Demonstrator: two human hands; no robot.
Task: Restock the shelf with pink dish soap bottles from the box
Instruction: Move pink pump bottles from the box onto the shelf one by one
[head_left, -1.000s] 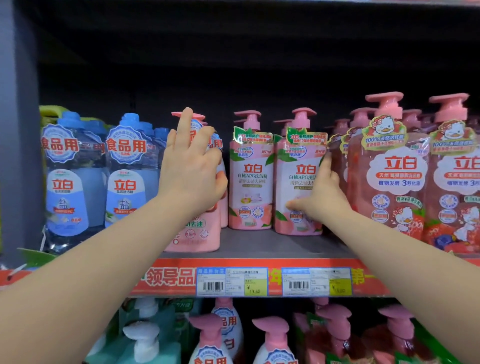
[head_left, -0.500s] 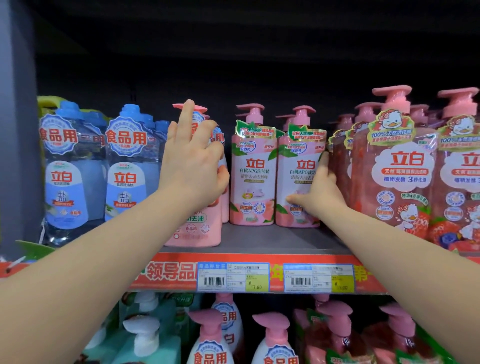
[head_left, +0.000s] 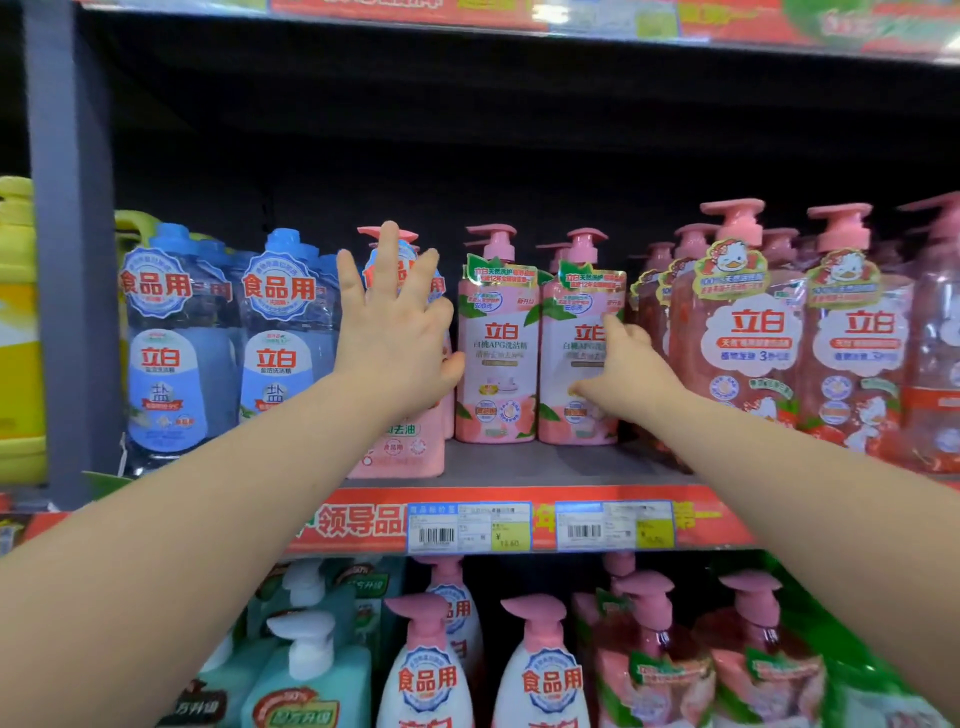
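Three pink dish soap pump bottles stand on the shelf board (head_left: 524, 462). My left hand (head_left: 395, 338) presses flat, fingers straight and spread, against the front of the leftmost pink bottle (head_left: 402, 449), which stands nearer the shelf edge. Beside it stands a peach-labelled pink bottle (head_left: 496, 358). My right hand (head_left: 626, 366) rests on the front right of the other peach-labelled bottle (head_left: 574, 317), index finger pointing up and thumb out low. The box is out of view.
Blue bottles (head_left: 174, 358) crowd the left, past them a grey upright (head_left: 72, 270) and a yellow jug (head_left: 15, 332). Red-pink strawberry bottles (head_left: 756, 343) fill the right. A price strip (head_left: 519, 527) fronts the shelf. Below stand more pink (head_left: 428, 670) and teal pump bottles (head_left: 309, 675).
My right hand slid from the right side of the peach-labelled bottle onto its front. My left hand stays pressed on the leftmost pink bottle. The view shifted slightly.
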